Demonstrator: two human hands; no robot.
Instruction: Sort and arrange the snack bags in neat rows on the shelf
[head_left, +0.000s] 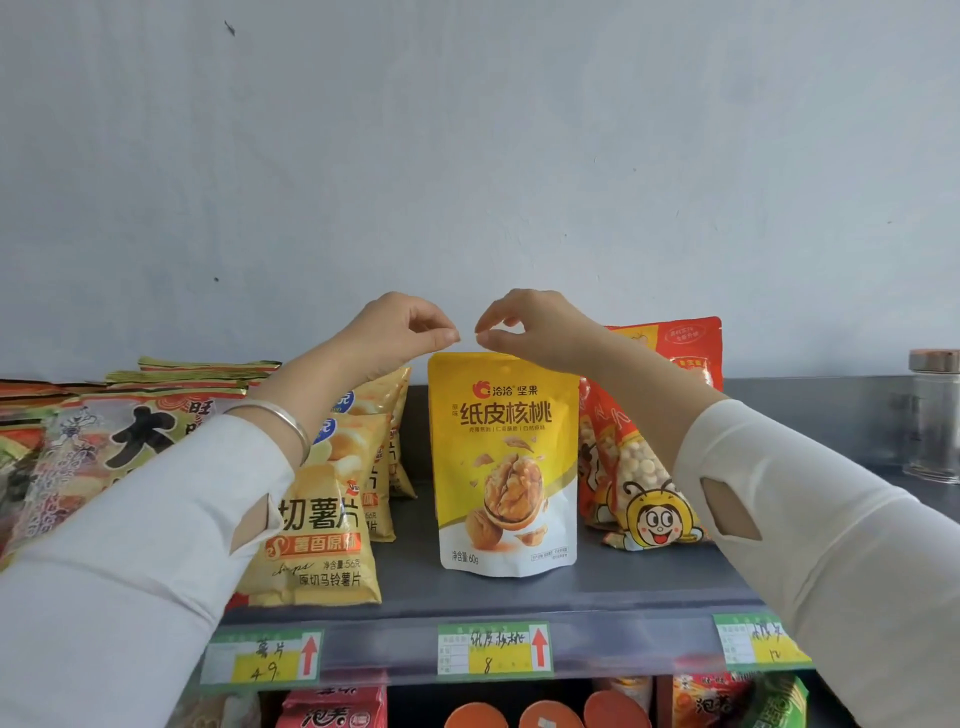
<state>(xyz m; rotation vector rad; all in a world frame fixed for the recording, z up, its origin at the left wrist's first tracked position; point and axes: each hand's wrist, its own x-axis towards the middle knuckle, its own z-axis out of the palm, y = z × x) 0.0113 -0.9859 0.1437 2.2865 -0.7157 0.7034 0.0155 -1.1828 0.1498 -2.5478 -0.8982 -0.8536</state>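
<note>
Head view of the top shelf (519, 597), grey, against a pale wall. A yellow-and-white walnut pouch (506, 462) stands upright at the centre of the shelf, facing forward, above its handwritten price tag (493, 649). The left hand (400, 332) and right hand (530, 327) hover just above the pouch's top edge, each with thumb and forefinger pinched together on nothing; the fingertips appear clear of the pouch, though contact at its top edge cannot be ruled out. To the left, yellow potato chip bags (322, 540) stand in a row one behind another, partly hidden by the left white sleeve (130, 571), which bears a silver bangle (280, 421). To the right, a red bag with a cartoon bee (649, 488) leans just beside the pouch. A clear jar (935, 415) stands at the far right
</note>
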